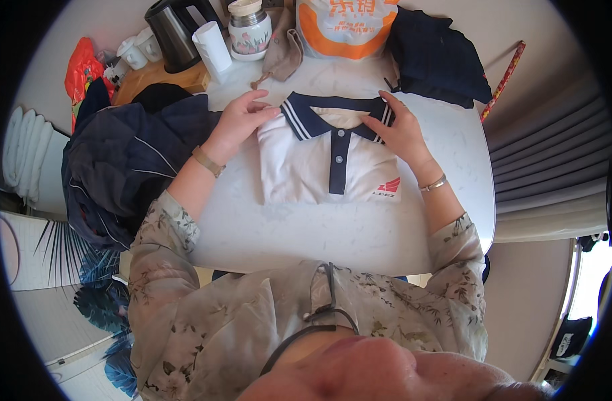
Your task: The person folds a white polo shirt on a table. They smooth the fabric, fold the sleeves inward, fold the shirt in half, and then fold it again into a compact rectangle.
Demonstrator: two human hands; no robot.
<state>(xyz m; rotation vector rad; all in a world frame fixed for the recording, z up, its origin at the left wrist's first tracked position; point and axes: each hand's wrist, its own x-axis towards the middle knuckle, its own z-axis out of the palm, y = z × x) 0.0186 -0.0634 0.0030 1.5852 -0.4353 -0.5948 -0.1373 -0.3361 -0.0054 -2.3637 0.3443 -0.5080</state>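
Observation:
A white polo shirt (301,165) with a navy collar and button placket lies folded, front up, on the white table (311,235). White stripes edge its collar, and a red logo sits at its lower right. My left hand (245,118) is at the collar's left corner, thumb against the shirt's shoulder and the other fingers apart from the thumb; whether it pinches cloth cannot be told. At the collar's right side, my right hand (398,125) has the collar edge between thumb and fingers.
Dark clothes (120,150) are heaped at the left, and folded navy clothing (436,60) lies at the back right. Along the back stand an electric kettle (178,40) on a wooden board (185,77), a white cylinder (212,47), a floral jar (249,35), a cloth pouch (284,55) and a plastic bag (346,30).

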